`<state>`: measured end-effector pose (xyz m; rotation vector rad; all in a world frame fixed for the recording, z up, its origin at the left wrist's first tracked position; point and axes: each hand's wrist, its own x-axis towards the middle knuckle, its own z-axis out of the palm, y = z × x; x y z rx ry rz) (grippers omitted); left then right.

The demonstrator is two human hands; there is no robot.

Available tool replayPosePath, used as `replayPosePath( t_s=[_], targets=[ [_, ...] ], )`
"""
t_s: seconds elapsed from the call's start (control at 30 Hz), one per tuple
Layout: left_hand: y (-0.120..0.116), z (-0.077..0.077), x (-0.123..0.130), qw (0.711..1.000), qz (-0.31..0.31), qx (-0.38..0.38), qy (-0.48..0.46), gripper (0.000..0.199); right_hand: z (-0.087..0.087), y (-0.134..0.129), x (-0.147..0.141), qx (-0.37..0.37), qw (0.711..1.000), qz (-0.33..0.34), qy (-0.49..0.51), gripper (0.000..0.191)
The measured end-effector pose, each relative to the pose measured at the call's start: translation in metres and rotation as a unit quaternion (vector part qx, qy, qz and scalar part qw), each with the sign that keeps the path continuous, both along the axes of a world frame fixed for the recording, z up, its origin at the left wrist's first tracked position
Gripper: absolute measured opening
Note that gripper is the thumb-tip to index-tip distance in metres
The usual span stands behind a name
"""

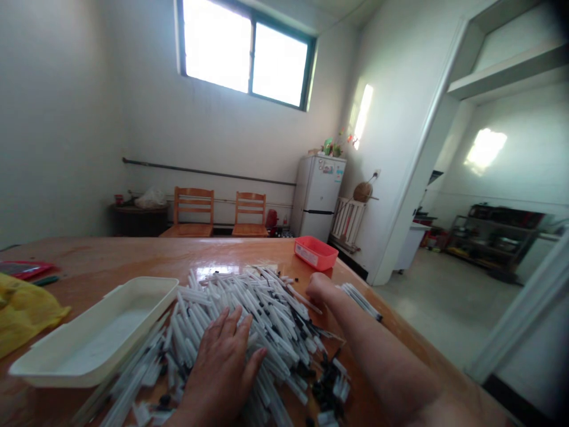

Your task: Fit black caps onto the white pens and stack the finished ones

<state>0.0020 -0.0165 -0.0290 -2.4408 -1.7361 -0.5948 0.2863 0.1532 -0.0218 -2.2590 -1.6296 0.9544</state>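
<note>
A large heap of whitish translucent pen barrels (240, 296), with black pieces among them, covers the middle of the table. My left hand (222, 362) lies on the front of this heap, fingers spread and palm down. At the heap's far right edge, my right hand (317, 287) is closed with its fingers curled down; what they hold, if anything, is hidden. Just right of that hand lies a row of slim pens (361, 299) side by side. Small black pen parts (326, 382) are gathered at the heap's near right.
A long cream tray (53, 359) stands left of the heap, with a yellow bag (26, 311) beyond its left side. Behind my right hand is a red plastic basket (316, 254). Two wooden chairs (194, 207) and a refrigerator (316, 193) stand past the table's far edge.
</note>
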Motion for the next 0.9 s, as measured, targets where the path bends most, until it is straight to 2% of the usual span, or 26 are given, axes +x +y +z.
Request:
replayPosePath(
  t_s=[0.17, 0.3, 0.4, 0.47, 0.53, 0.67, 0.73, 0.77, 0.9],
  targets=[
    [-0.002, 0.002, 0.002, 1.0, 0.003, -0.009, -0.006, 0.061, 0.014, -0.02, -0.02, 0.051, 0.992, 0.026, 0.11, 0.034],
    [-0.002, 0.001, 0.003, 1.0, 0.005, -0.015, -0.002, 0.062, 0.025, -0.044, -0.059, 0.127, 0.966, 0.086, 0.206, 0.017],
    [-0.001, 0.001, 0.003, 1.0, 0.006, -0.012, 0.001, 0.063, 0.03, -0.057, -0.089, 0.164, 0.946, 0.126, 0.251, 0.015],
    [0.0, 0.001, 0.002, 1.0, 0.005, -0.008, 0.0, 0.064, 0.033, -0.056, -0.098, 0.185, 0.94, 0.136, 0.253, 0.015],
    [0.0, 0.001, 0.002, 1.0, 0.002, -0.003, -0.002, 0.064, 0.035, -0.046, -0.092, 0.217, 0.94, 0.122, 0.233, 0.019],
    [-0.002, 0.001, 0.003, 1.0, 0.006, -0.002, -0.006, 0.063, 0.029, -0.013, -0.051, 0.261, 0.953, 0.061, 0.144, 0.025],
    [-0.002, 0.0, 0.003, 1.0, 0.008, -0.009, -0.007, 0.064, 0.021, 0.001, -0.031, 0.253, 0.962, 0.049, 0.093, 0.025],
    [-0.003, -0.001, 0.003, 1.0, 0.008, -0.014, -0.007, 0.065, 0.015, 0.007, -0.024, 0.244, 0.966, 0.049, 0.069, 0.031],
    [-0.002, -0.003, 0.003, 1.0, 0.005, -0.026, -0.004, 0.066, -0.009, 0.021, -0.015, 0.209, 0.976, 0.06, 0.004, 0.034]
  ],
)
